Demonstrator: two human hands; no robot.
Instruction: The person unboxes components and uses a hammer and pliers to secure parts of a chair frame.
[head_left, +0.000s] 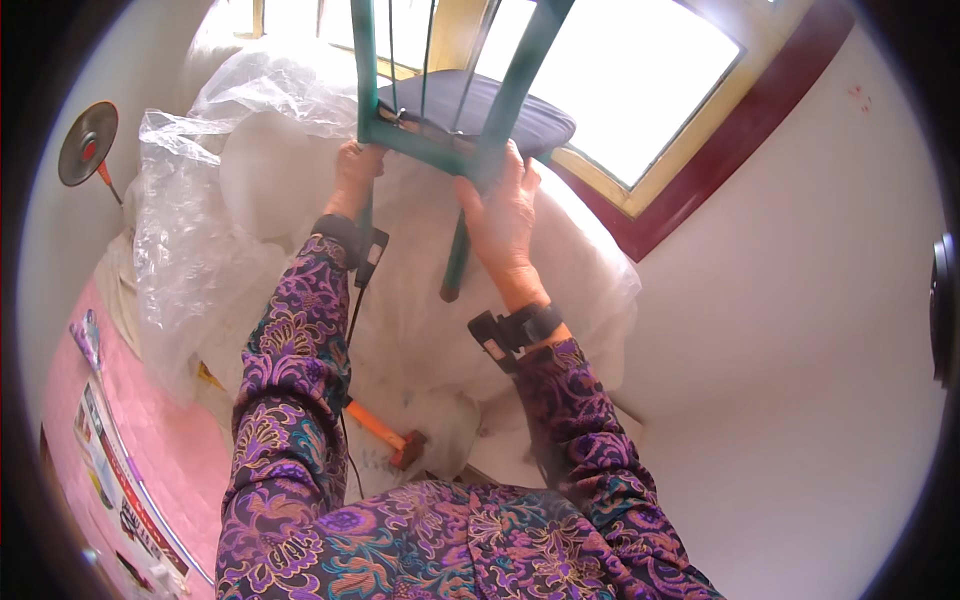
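A chair (422,146) with a green frame is raised in front of me at the window, its legs and thin rods running up out of view. Its dark padded seat (535,118) shows behind the frame. My left hand (357,180) is closed round the frame at its lower left corner. On the right, my right hand (503,218) grips the frame's other corner, thumb on the near side and fingers partly hidden behind the post. Each wrist carries a black strap with a small device. One green leg end (452,285) points down between my forearms.
Clear plastic sheeting (180,225) drapes over bulky pale things beyond the chair. A hammer (385,432) with an orange handle lies below my left forearm. At left are a pink surface (170,440) and a round metal disc (88,143). A white wall (770,330) stands at right.
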